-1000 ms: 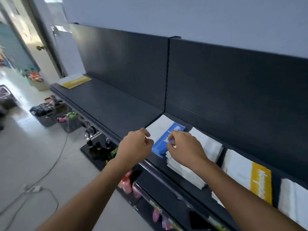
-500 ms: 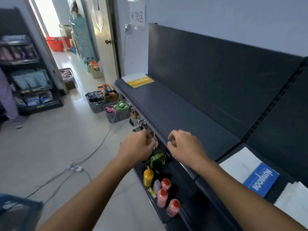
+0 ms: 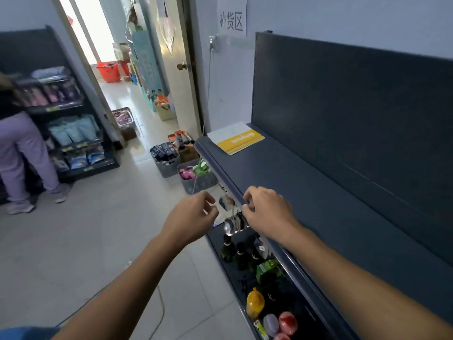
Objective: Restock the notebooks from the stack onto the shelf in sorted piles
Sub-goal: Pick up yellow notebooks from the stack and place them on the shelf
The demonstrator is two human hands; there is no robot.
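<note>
A small stack of white notebooks with a yellow band (image 3: 236, 138) lies at the far left end of the dark shelf (image 3: 318, 217). My left hand (image 3: 193, 214) hovers over the floor just off the shelf's front edge, its fingers loosely curled and holding nothing. Over that front edge is my right hand (image 3: 267, 212), also loosely curled and holding nothing. The two hands are a short gap apart, well short of the yellow-banded stack. No other notebooks are in view.
Below the shelf a lower tier holds dark bottles (image 3: 240, 256) and a yellow bottle (image 3: 255, 303). Grey baskets of goods (image 3: 166, 158) stand on the floor by the shelf end. A person (image 3: 22, 148) stands at another rack (image 3: 73, 133) on the left, beside an open doorway.
My view has swung left along the shelf; the blue notebook and the white piles are out of sight. My right hand has let go of the blue notebook, and both hands travel left.
</note>
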